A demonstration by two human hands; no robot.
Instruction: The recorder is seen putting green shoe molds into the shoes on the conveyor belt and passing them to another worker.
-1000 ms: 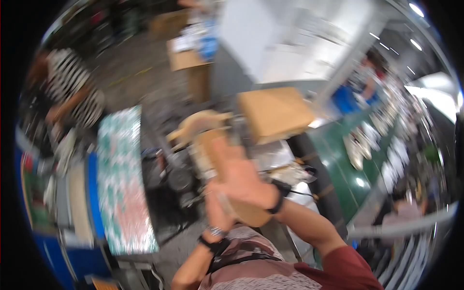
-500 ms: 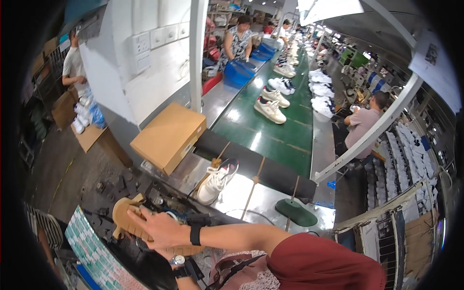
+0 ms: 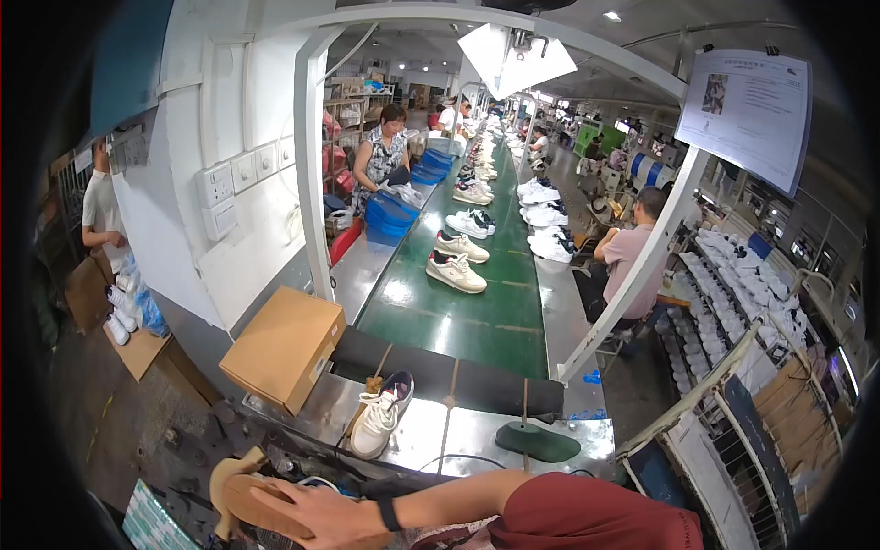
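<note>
At about 7 o'clock in the view, the right hand (image 3: 325, 513) lies with spread fingers over a flat tan shoe insole (image 3: 240, 490), pressing and grasping it; the left hand is not visible. At 12 o'clock from the hand, one white lace-up sneaker (image 3: 380, 414) rests on the shiny metal table (image 3: 477, 438). One plain brown cardboard box (image 3: 284, 348) stands at 11 o'clock. On the green conveyor belt (image 3: 467, 316), perhaps ten white sneakers; farther ones blur.

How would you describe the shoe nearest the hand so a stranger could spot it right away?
Follow the long green conveyor belt to its near end, where a shiny metal table begins. The white sneaker lies there alone, beside the cardboard box. Unlike the pairs up the belt, it is single, with a dark collar and loose white laces.
</note>
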